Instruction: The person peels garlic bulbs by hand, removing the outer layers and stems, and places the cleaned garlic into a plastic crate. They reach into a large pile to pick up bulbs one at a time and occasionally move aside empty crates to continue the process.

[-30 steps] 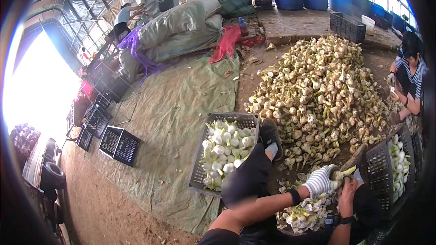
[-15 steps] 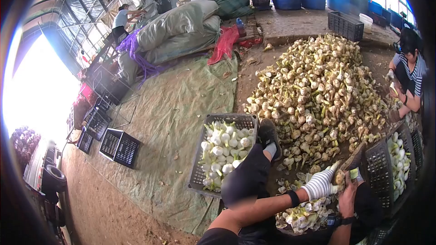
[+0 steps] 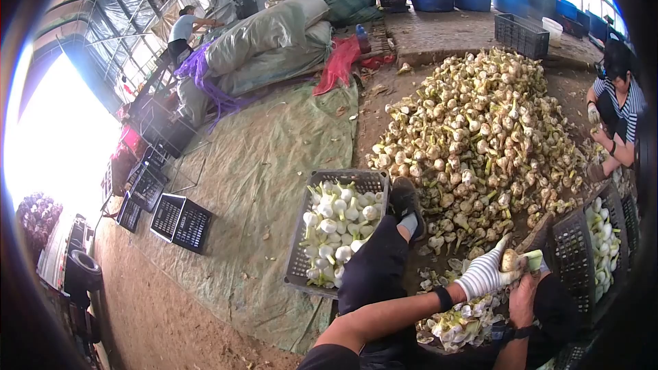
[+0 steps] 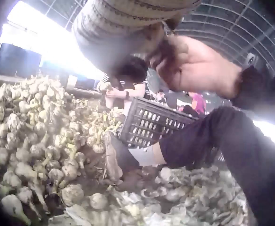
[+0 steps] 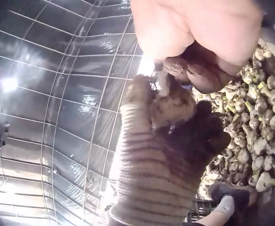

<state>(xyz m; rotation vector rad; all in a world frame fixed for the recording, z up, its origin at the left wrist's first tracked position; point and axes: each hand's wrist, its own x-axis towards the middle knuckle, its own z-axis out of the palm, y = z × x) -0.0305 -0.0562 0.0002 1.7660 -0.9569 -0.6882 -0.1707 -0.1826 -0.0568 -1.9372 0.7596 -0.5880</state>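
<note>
A garlic bulb [image 3: 509, 260] with a short green stem sits between my two hands, low on the right of the head view. My left hand [image 3: 481, 275], in a white striped glove, grips the bulb. My bare right hand [image 3: 524, 299] has its fingers curled at the stem side, pinching there. In the right wrist view the soil-stained bulb [image 5: 172, 109] shows between the glove [image 5: 154, 165] and the bare fingertips [image 5: 201, 77]. Below the hands lies a heap of peeled garlic skins [image 3: 456, 329].
A large pile of unpeeled garlic [image 3: 473, 137] rises ahead. A crate [image 3: 293, 260] of white peeled bulbs stands by my leg, and another crate [image 3: 570, 257] at the right. Beyond it a person [image 3: 620, 106] in a striped shirt handles garlic. Black crates [image 3: 181, 223] stand left.
The bulb has been turned in my hands, and its underside now looks paler. Its stem looked longer a second ago and now shows a short green end. My gloved fingers have shifted around it.
</note>
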